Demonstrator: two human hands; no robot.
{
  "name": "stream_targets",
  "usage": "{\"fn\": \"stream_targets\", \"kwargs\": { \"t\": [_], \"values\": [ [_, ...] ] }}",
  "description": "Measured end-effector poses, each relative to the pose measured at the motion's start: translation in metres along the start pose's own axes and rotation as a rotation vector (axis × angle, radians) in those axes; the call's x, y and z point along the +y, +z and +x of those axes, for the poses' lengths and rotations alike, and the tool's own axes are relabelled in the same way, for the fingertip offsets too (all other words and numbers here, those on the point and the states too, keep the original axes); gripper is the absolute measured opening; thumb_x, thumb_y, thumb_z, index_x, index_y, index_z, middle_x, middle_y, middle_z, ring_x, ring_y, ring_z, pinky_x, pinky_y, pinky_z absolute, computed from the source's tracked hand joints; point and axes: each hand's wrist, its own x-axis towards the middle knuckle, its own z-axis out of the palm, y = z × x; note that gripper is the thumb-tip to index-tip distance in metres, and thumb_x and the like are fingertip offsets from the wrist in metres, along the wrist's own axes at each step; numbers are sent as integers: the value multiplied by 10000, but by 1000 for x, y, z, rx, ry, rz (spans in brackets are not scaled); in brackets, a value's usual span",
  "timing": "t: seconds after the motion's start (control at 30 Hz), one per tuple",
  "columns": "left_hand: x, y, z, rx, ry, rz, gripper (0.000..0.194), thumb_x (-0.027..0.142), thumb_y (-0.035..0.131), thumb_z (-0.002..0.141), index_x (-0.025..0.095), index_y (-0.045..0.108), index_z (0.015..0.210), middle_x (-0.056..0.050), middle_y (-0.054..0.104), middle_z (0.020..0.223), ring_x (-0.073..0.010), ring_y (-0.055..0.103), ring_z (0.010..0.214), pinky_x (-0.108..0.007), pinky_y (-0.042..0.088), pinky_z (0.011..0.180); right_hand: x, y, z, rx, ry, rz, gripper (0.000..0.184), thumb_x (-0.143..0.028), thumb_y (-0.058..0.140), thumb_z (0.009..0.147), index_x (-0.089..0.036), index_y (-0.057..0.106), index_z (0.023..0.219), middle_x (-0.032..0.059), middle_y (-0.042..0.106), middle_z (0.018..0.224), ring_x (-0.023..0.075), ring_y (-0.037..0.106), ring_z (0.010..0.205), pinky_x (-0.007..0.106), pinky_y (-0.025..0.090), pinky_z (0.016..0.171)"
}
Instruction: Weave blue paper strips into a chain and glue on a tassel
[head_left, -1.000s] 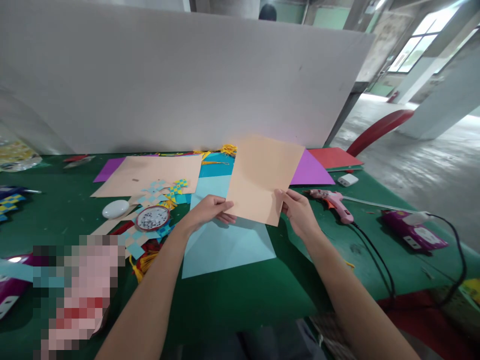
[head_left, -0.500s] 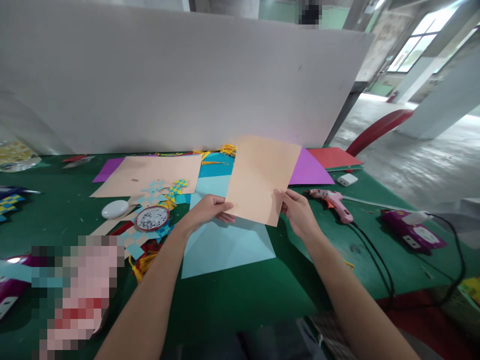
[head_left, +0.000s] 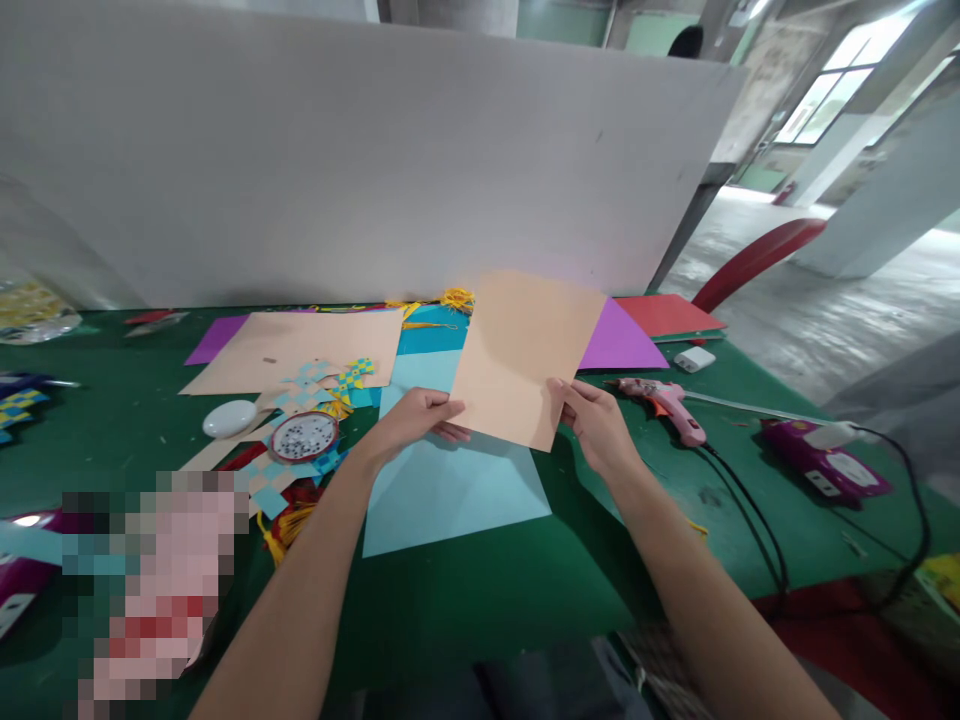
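A peach sheet of paper is held up at a tilt between my two hands. My left hand pinches its lower left edge, thumb on top and fingers beneath. On the lower right edge, my right hand grips it between thumb and fingers. Under it a light blue sheet lies on the green table. A purple sheet shows behind its right side. Left of my hands are woven checkered paper strips and a round red-rimmed dish with small pieces inside.
A pink glue gun lies right of my right hand, its cord running to a purple power strip. Near it sit a white charger and red sheets. Another peach sheet lies back left. A white board closes off the back.
The peach sheet in my hands has tilted very slightly. Both hands stay almost where they were. A dark shape behind the board has moved right.
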Motion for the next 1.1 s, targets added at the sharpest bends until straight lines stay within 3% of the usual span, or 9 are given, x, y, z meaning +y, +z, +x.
{"fn": "stream_targets", "kwargs": {
  "t": [0.2,0.27,0.33,0.43,0.53,0.63,0.83,1.0,1.1],
  "values": [
    [-10,-11,12,381,281,-33,360,496,704,697,152,689,801,-27,703,778,-174,656,702,-289,556,696,-3,5,-3,-108,74,-103,256,-392,790,607,-154,729,678,58,697,691,150,612,626,263,490,582],
    [-10,-12,13,439,332,-120,385,502,712,689,149,682,841,-31,705,797,-180,654,725,-294,554,707,-3,7,-4,-146,99,-121,268,-382,803,588,-135,732,664,73,695,649,153,619,585,284,509,602],
    [-9,-10,13,401,352,-245,427,512,698,707,153,661,935,-45,713,845,-186,665,754,-303,548,732,-2,9,-6,-150,94,-113,272,-388,798,596,-138,736,683,72,701,657,157,638,596,299,529,648],
    [-7,-2,10,227,302,-347,493,518,675,736,163,610,1072,-79,716,929,-198,678,816,-314,538,767,0,12,-7,-120,50,-75,267,-400,777,629,-151,737,717,65,712,697,164,665,648,300,541,694],
    [-5,11,8,76,239,-242,496,471,722,702,147,628,1066,-109,707,1009,-217,671,890,-315,530,791,1,16,-8,-78,3,-35,264,-406,765,649,-158,734,735,64,715,701,174,677,670,306,547,697],
    [-5,26,7,12,196,-41,389,424,743,678,131,693,929,-116,722,961,-235,664,922,-323,520,811,1,21,-11,-59,-28,-9,259,-404,766,645,-160,732,724,67,717,697,186,680,676,316,553,686],
    [-7,38,9,65,277,-16,324,373,740,675,143,720,901,-83,737,891,-227,689,830,-350,536,798,-1,29,-17,-172,-85,-42,202,-355,757,646,-181,740,745,56,725,768,200,673,751,333,550,698],
    [-9,32,8,96,342,125,207,346,705,709,140,725,716,-71,731,772,-215,679,780,-309,522,742,4,31,-17,-204,-105,-217,188,-326,761,620,-205,724,759,53,715,785,202,640,702,311,527,559],
    [-7,32,5,85,361,190,215,356,678,733,148,719,701,-68,728,770,-205,671,783,-286,511,729,9,30,-16,-208,-134,-314,166,-337,713,666,-205,714,766,62,712,790,194,628,660,292,492,512]
  ]
}}
